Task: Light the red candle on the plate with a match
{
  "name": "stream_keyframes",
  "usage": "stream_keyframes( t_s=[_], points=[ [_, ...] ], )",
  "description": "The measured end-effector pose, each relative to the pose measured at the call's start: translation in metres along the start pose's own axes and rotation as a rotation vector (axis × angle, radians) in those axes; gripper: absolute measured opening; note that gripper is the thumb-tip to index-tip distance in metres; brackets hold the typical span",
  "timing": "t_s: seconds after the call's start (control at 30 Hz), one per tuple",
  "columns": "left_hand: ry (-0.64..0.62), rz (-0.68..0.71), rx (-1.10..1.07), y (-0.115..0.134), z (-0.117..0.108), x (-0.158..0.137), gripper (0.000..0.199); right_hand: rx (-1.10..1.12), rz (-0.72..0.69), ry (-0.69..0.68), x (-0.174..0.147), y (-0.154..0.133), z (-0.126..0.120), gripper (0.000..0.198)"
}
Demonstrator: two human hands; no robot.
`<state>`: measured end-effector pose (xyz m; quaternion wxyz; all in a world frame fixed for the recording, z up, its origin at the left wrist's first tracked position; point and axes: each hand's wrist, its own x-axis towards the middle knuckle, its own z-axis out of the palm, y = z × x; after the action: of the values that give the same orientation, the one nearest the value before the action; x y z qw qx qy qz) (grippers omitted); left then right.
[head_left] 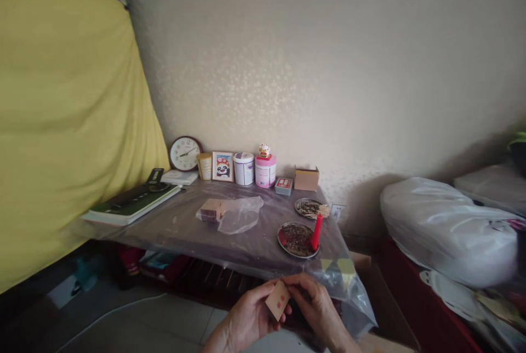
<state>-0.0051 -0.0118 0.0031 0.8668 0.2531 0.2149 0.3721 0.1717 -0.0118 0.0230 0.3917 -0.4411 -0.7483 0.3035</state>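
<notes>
- I am holding a small brown box [278,300] in both hands, low down and close to me, in front of the near edge of the bench [184,227].
- My left hand [246,317] is curling around the box from the left side, fingers closed on it.
- My right hand [314,303] is touching the box's right end with bent fingers, so both hands are just as near to it.
- The box is looking like thin cardboard, flat and smooth, with a little red mark on its face. Its long side is tilting, up to the right and down to the left.
- A see-through plastic sheet is covering the bench, shiny and crinkly.
- Farther off, a round metal dish [296,239] is holding dark bits, and a red stick [316,232] is leaning in it.
- A clear plastic bag [238,214] is lying by a stack of brown boxes [212,210].
- At the wall, a round clock [185,153] is standing up.
</notes>
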Motion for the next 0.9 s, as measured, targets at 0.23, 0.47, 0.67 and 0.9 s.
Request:
stream_keyframes(
  t_s=[0.23,0.47,0.67,0.9],
  points=[
    [0.003,-0.026,0.040,-0.0007,-0.0028,0.0008,0.033,-0.091,-0.027,-0.110,-0.0005,-0.0004,-0.0013,0.021],
    [-0.032,-0.028,0.054,-0.0034,-0.0057,0.0013,0.032,-0.171,-0.013,-0.138,-0.0025,-0.0032,-0.0049,0.018],
    [-0.007,-0.046,0.072,-0.0021,-0.0030,0.0002,0.030,-0.207,0.001,-0.150,-0.0017,-0.0018,-0.0047,0.018],
    [-0.046,-0.066,0.082,-0.0020,-0.0058,0.0005,0.029,-0.235,-0.002,-0.147,-0.0029,0.0003,-0.0032,0.016]
  ],
)
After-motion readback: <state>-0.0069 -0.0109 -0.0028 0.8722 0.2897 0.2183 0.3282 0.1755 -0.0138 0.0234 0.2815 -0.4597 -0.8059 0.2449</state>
